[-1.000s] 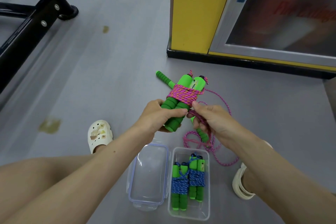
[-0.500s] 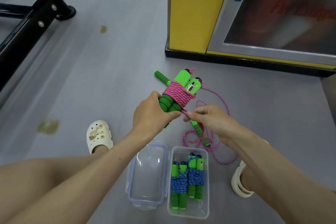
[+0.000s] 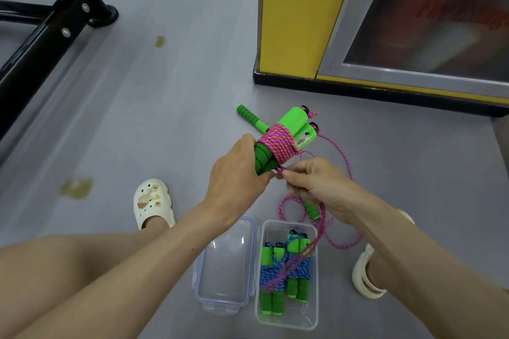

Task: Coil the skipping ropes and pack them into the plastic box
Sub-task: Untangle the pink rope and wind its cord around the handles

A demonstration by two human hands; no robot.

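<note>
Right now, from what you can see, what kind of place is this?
Probably a gym or sports room: a black bolted metal frame, like exercise equipment, stands on smooth grey floor, near a yellow glass-fronted cabinet. The pink skipping rope fits too.

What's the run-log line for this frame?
left hand: grips pink-rope bundle | right hand: pinches its loose strand | plastic box: two blue-rope bundles | lid: beside box
</note>
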